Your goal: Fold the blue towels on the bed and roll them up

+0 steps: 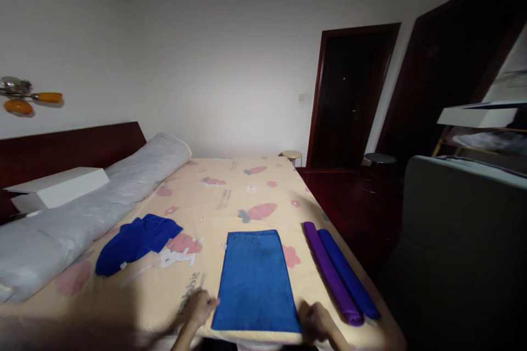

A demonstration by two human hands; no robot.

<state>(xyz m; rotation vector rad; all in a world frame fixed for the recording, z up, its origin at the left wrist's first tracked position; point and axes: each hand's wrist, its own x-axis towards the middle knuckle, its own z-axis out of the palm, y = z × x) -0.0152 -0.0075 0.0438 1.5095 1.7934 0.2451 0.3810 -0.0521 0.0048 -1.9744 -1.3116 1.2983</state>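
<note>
Blue cloth (257, 279) lies between left hand (202, 307) and shadowed right hand (318, 321); whether gripping, I cannot tell.

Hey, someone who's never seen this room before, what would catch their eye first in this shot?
Probably the flat blue cloth on the near part of the bed, with the left hand and right hand at either side. Next, the purple roll and blue roll side by side to its right, then the crumpled royal-blue cloth to its left.
</note>
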